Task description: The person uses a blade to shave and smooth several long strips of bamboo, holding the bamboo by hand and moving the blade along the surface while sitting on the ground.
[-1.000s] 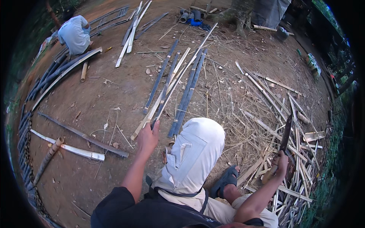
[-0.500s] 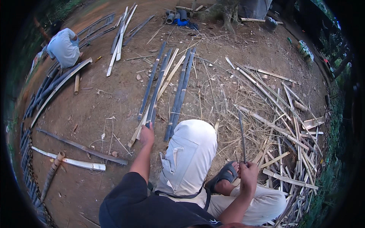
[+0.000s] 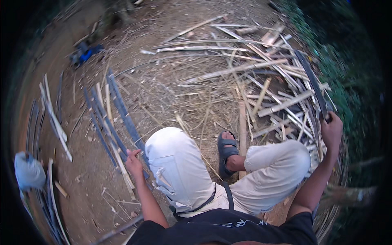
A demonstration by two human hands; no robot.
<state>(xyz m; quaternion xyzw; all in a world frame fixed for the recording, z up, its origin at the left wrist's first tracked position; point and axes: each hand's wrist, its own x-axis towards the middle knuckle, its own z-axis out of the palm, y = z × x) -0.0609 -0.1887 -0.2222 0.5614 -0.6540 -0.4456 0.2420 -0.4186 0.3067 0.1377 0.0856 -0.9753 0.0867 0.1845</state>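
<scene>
Right hand point(image 3: 331, 127) grips long dark blade point(image 3: 311, 81), right edge | left hand point(image 3: 134, 163), hold unclear, near flat dark strips point(image 3: 126, 116) | open brown soil point(image 3: 81, 210) lower-left

no words, labels, numbers or signs can be read. on the chest of the black shirt point(image 3: 183, 229), a small white marking point(image 3: 240, 223) is seen; it is blurred and set at a slant, so whether letters or a drawn design are shown cannot be told.
</scene>
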